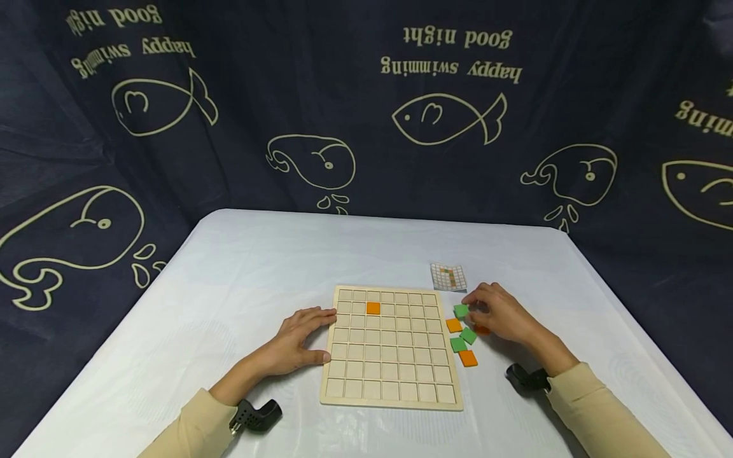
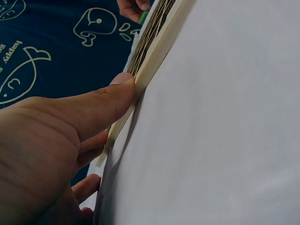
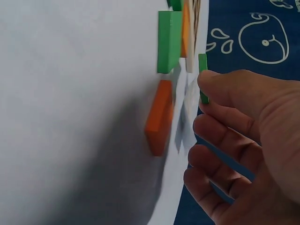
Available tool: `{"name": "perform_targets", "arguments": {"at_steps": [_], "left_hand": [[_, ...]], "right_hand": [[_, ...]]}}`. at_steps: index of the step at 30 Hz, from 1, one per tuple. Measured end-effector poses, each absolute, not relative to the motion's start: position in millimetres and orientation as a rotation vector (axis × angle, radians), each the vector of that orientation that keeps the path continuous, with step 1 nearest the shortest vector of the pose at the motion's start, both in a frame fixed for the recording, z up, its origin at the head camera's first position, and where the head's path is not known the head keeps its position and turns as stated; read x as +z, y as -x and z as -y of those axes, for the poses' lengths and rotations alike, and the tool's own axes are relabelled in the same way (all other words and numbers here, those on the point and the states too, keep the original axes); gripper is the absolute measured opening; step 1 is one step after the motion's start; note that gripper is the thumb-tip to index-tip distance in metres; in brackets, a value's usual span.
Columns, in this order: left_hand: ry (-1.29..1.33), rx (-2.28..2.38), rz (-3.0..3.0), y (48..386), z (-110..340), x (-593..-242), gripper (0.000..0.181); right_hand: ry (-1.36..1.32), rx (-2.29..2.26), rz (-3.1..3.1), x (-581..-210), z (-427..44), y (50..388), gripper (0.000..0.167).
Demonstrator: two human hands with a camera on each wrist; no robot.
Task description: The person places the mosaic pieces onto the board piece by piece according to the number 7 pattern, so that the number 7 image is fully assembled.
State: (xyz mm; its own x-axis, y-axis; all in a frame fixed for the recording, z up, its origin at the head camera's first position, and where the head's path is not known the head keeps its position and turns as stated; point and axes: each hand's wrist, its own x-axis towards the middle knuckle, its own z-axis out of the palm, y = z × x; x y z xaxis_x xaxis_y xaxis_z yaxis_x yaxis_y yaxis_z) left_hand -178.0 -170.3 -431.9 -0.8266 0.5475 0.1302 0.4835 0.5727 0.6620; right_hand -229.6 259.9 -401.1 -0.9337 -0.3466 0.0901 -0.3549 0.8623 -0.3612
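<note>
A light wooden grid board (image 1: 397,372) lies on the table, with one orange tile (image 1: 373,308) in a cell near its far edge. My left hand (image 1: 299,340) rests against the board's left edge, its thumb and fingertips spread along it. Between thumb and index finger, my right hand (image 1: 501,312) pinches a green tile (image 3: 203,61), held above the table in the right wrist view. Below that hand is an orange tile (image 3: 159,119), partly hidden in the head view. Several loose tiles lie right of the board, including a green tile (image 1: 467,336) and an orange tile (image 1: 467,359).
A small pattern card (image 1: 448,277) with a coloured grid lies beyond the board's far right corner. White cloth covers the table (image 1: 275,254). A dark curtain (image 1: 366,83) with fish drawings hangs behind it.
</note>
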Motion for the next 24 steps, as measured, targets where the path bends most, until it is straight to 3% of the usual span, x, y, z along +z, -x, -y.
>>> {"name": "perform_targets", "arguments": {"at_steps": [24], "left_hand": [[-0.899,1.088,-2.722,177,169,-432,0.069]], "right_hand": [[-0.717,0.753,2.833,-388,-208,228,0.023]]}}
